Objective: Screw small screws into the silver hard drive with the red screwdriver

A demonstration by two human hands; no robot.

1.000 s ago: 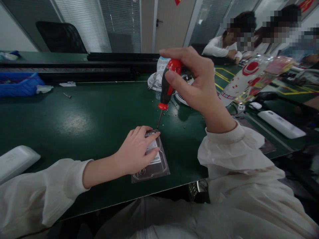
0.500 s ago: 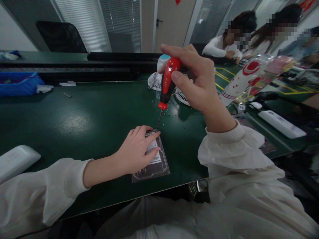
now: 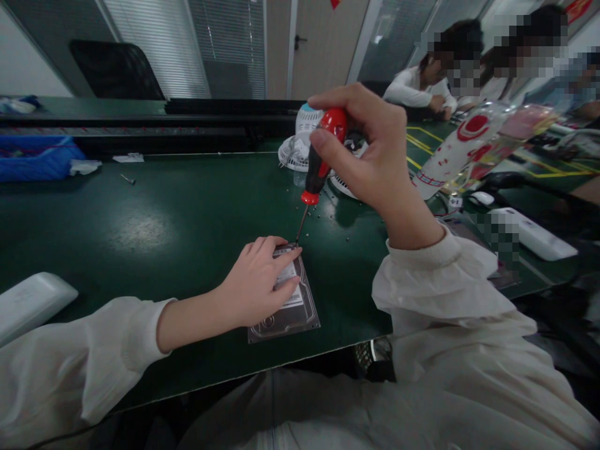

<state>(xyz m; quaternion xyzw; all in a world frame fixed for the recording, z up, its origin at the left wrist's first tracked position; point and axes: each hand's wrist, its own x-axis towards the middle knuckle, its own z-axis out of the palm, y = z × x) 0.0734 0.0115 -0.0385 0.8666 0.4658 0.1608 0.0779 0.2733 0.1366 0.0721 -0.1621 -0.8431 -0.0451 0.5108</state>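
Note:
A silver hard drive [image 3: 300,312] lies flat near the front edge of the green table [image 3: 164,231]. My left hand [image 3: 257,281] rests on top of it with the fingers laid flat, pressing it down. My right hand [image 3: 370,150] is closed round the red and black handle of a screwdriver [image 3: 319,165]. The thin shaft slants down and left, and its tip meets the far corner of the drive beside my left fingertips.
Small screws lie scattered on the table beyond the drive. White fan parts [image 3: 300,147] stand behind them. A decorated bottle [image 3: 464,150] is at the right, a white device [image 3: 534,234] beside it, another white object [image 3: 32,303] at the left, a blue bin [image 3: 37,156] far left. Other people sit at the back right.
My right hand has shifted its grip and tilted the screwdriver handle slightly to the right. The tip stays on the drive's corner, and my left hand has not moved.

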